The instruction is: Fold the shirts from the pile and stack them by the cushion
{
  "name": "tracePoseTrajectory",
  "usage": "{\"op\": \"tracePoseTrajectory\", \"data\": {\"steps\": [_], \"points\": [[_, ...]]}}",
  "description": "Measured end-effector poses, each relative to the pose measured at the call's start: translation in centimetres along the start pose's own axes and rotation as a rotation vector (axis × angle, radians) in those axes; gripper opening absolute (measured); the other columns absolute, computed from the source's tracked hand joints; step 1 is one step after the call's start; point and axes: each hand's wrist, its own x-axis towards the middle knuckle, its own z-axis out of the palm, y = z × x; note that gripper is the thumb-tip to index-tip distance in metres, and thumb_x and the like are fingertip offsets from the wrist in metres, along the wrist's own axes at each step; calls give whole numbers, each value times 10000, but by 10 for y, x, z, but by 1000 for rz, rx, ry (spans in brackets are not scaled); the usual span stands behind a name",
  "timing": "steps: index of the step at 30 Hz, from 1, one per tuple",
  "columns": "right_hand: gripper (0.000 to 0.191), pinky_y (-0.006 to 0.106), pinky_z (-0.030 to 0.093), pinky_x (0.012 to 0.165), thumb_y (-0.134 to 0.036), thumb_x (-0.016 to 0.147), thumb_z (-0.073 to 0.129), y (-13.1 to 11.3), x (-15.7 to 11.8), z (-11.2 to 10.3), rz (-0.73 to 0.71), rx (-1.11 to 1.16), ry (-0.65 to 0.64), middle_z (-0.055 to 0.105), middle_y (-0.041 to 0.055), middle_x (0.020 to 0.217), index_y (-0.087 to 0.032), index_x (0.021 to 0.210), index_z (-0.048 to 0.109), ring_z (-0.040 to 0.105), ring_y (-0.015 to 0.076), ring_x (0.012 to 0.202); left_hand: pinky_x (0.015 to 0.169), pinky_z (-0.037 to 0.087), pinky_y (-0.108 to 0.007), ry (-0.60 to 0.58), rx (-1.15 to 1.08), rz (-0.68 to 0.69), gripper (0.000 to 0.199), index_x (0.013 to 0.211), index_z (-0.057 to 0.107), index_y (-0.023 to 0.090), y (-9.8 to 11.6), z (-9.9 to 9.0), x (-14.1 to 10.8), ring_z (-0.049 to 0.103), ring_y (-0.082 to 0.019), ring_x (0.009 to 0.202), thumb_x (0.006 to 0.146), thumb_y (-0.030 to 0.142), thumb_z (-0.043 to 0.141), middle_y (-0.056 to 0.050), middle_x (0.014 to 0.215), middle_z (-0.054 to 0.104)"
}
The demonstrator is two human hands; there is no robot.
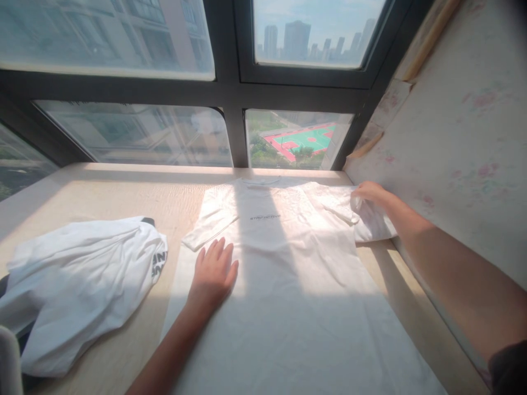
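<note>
A white T-shirt (272,329) with small dark lettering on its chest lies spread out, neckline toward the window. My left hand (214,271) rests flat on its left side, just below the left sleeve, fingers stretched out. At the far right, my right hand (368,192) pinches the fabric of the right sleeve (337,203). Its fingertips are partly hidden by the hand and the cloth. White fabric also spreads out under that hand toward the wall.
A second white garment (90,285) with black lettering and dark trim lies crumpled on the wooden surface (135,192) at left. Dark window frames (234,96) rise behind. A floral-papered wall (465,164) bounds the right side. A pale rounded object (9,356) shows at lower left.
</note>
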Motion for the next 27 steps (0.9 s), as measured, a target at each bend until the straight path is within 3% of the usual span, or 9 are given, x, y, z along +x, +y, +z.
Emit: {"op": "tracePoseTrajectory", "data": {"steps": [4, 7, 9, 12, 14, 17, 20, 24, 27], "points": [[110, 336, 469, 745, -89, 679, 641, -14, 5, -1, -36, -163, 87, 662, 84, 707, -175, 741, 669, 638, 278, 865, 1102, 367, -559, 7, -16, 8, 405, 1306, 560, 112, 1, -2, 0, 508, -371, 1338, 946, 293, 522, -226, 1416, 560], [229, 351, 468, 859, -141, 808, 584, -41, 0, 2, -156, -213, 181, 702, 144, 1019, -175, 1017, 671, 609, 295, 1052, 1110, 361, -552, 6, -18, 4, 407, 1316, 553, 123, 1, -3, 1, 504, -362, 1343, 946, 290, 522, -219, 1417, 561], [246, 342, 474, 880, -174, 852, 574, -64, -11, 6, -289, -232, 175, 701, 149, 1072, -178, 1081, 663, 609, 290, 1076, 1110, 361, -548, 8, -16, 3, 408, 1319, 549, 127, 1, -2, 1, 507, -357, 1341, 947, 293, 521, -215, 1413, 565], [275, 286, 517, 768, -277, 880, 595, -90, -37, 12, -464, -171, -11, 725, 91, 1002, -198, 1136, 660, 663, 236, 939, 1101, 368, -548, 9, -10, 7, 404, 1311, 553, 121, 1, -2, 1, 513, -362, 1333, 949, 296, 514, -218, 1411, 565], [311, 249, 519, 653, -346, 902, 579, -95, -54, 14, -494, -69, -156, 733, 56, 965, -211, 1173, 651, 678, 184, 778, 1100, 368, -547, 2, -13, 4, 399, 1307, 557, 128, 1, -2, 1, 513, -361, 1333, 950, 298, 511, -211, 1414, 566], [256, 260, 528, 682, -320, 903, 567, -82, -71, 13, -471, -46, -156, 741, 43, 960, -216, 1107, 681, 673, 159, 711, 1105, 361, -544, -15, -27, -13, 401, 1312, 558, 139, 1, -2, 1, 509, -355, 1338, 951, 306, 509, -202, 1416, 566], [195, 303, 529, 822, -277, 858, 616, -52, -79, 11, -459, -118, -138, 735, 51, 1055, -228, 1025, 701, 684, 204, 897, 1105, 359, -547, -8, -18, -12, 401, 1306, 565, 120, 1, -2, 1, 508, -360, 1337, 953, 300, 507, -215, 1417, 562], [481, 344, 541, 804, -400, 766, 723, -12, -89, 18, -432, -117, -142, 669, 107, 1214, -206, 1198, 639, 665, 259, 990, 1104, 361, -546, 16, -6, 8, 398, 1300, 572, 111, 1, -2, 1, 519, -360, 1326, 953, 296, 510, -216, 1407, 572], [515, 362, 533, 770, -334, 730, 705, 3, -96, 29, -372, -159, -47, 689, 118, 1082, -157, 1208, 630, 666, 244, 839, 1092, 373, -549, 15, -8, -1, 394, 1293, 576, 109, 2, -2, 2, 522, -364, 1322, 955, 299, 505, -215, 1400, 577]]}}
